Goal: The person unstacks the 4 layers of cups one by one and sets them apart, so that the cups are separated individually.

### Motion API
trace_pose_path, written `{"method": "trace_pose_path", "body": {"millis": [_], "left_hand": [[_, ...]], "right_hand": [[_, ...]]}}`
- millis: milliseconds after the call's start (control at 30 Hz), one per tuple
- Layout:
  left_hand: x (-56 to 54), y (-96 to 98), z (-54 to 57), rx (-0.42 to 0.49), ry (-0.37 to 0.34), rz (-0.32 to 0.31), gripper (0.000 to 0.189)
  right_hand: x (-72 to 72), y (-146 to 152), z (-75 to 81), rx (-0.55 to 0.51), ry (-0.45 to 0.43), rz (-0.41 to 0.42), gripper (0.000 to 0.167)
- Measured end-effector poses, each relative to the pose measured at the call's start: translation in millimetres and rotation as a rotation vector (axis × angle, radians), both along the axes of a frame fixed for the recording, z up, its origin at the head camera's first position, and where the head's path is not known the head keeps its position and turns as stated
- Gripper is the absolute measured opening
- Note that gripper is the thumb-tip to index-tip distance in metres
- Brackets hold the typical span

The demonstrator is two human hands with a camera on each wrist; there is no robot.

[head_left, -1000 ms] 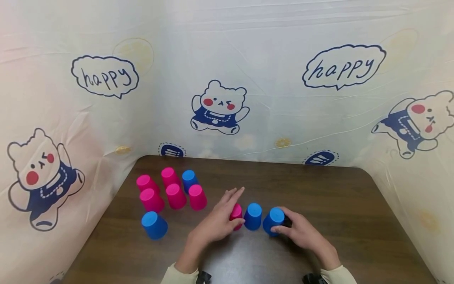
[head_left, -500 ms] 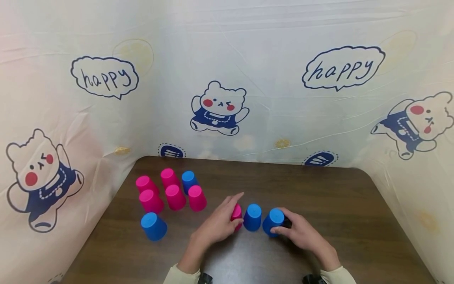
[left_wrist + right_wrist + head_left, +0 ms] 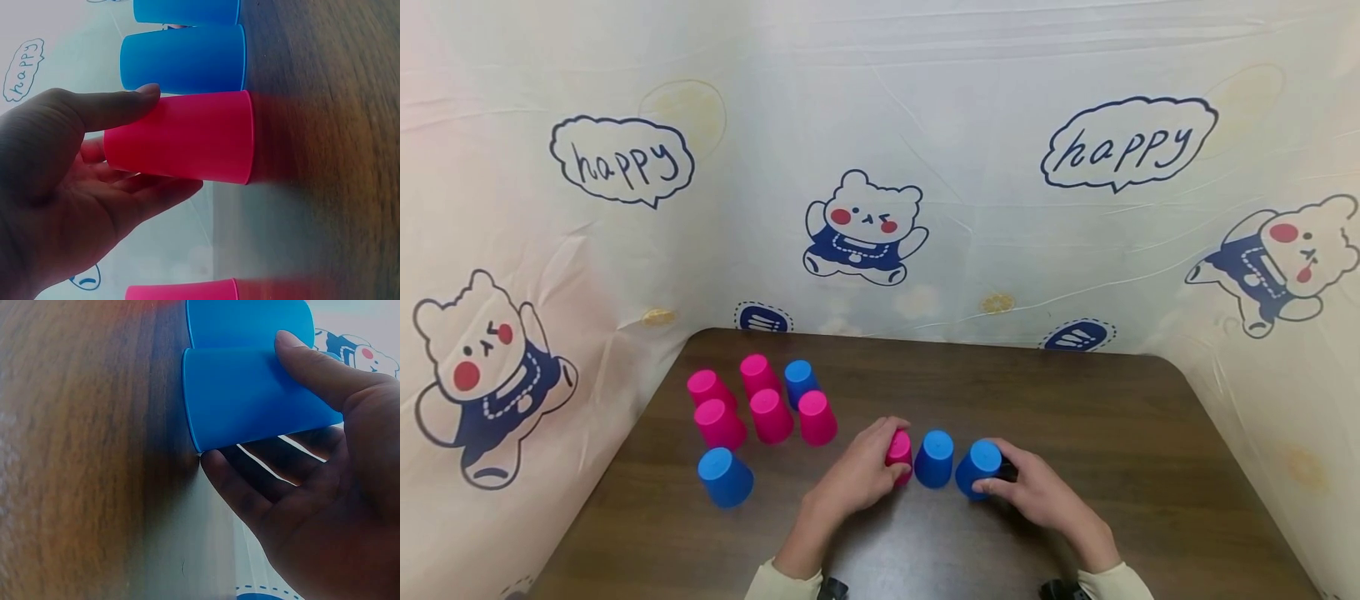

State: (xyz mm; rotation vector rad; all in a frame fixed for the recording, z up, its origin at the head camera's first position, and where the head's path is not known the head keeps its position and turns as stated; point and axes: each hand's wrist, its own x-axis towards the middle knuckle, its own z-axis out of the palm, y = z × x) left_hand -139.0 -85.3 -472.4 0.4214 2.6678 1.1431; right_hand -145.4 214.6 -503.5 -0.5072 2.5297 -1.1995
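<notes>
My left hand (image 3: 853, 475) holds an upside-down pink cup (image 3: 898, 452), thumb on the near side and fingers round the far side. In the left wrist view this pink cup (image 3: 187, 137) stands rim-down at the wood. Just right of it is a blue cup (image 3: 934, 463) that neither hand grips. My right hand (image 3: 1045, 492) holds another upside-down blue cup (image 3: 972, 463) at the row's right end. The right wrist view has the thumb on this blue cup (image 3: 256, 394) and the fingers along its other side, partly hidden.
Several upside-down pink cups (image 3: 772, 417) stand in a cluster at the table's left, with a blue cup (image 3: 801, 382) at its back. A separate blue cup (image 3: 726, 479) stands nearer the front. Behind the brown table (image 3: 1075, 408) hangs a printed curtain (image 3: 985, 150).
The fingers of my left hand, stretched out straight beyond the pink cup before, have curled in round it. My right hand and the other cups stay where they were.
</notes>
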Motion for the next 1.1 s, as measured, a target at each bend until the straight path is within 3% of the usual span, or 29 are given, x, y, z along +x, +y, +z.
{"method": "trace_pose_path", "body": {"millis": [567,1100], "left_hand": [[4.4,-3.5,3.6,-0.017,-0.013,0.035,0.059],[3.1,-19.5,11.0,-0.022,0.002,0.094,0.064]], "right_hand": [[4.1,-1.9,1.3,-0.003,-0.001,-0.005,0.050],[3.2,-1.0,-2.7,-0.003,0.008,-0.006,0.052]]}}
